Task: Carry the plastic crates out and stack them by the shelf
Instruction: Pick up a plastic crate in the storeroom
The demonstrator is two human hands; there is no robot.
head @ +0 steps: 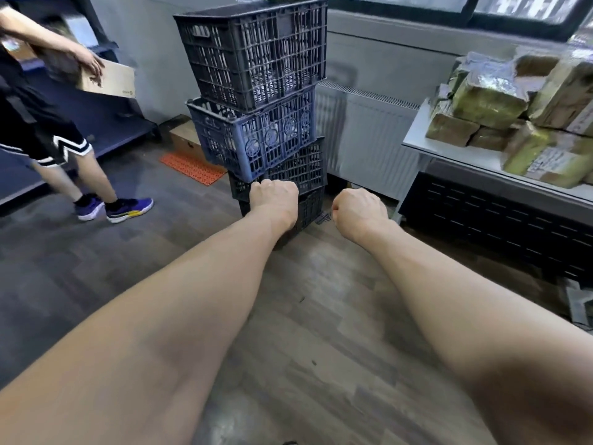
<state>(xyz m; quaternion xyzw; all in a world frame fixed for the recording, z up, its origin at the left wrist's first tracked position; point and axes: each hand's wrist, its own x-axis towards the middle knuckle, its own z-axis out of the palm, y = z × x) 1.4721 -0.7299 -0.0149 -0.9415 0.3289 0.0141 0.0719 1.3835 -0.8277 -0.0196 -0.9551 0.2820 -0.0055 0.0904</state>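
Observation:
A stack of plastic crates stands on the floor against the wall. A dark grey crate is on top, a blue crate sits skewed under it, and two dark crates are at the bottom. My left hand is a closed fist right in front of the near corner of the third crate, just under the blue one. I cannot see a grip on the crate. My right hand is also a fist, to the right of the stack and apart from it, with nothing in it.
A person at the left holds a cardboard box at a dark blue shelf. An orange mat and a small box lie behind the stack. At the right, a white table carries wrapped parcels. A radiator lines the wall.

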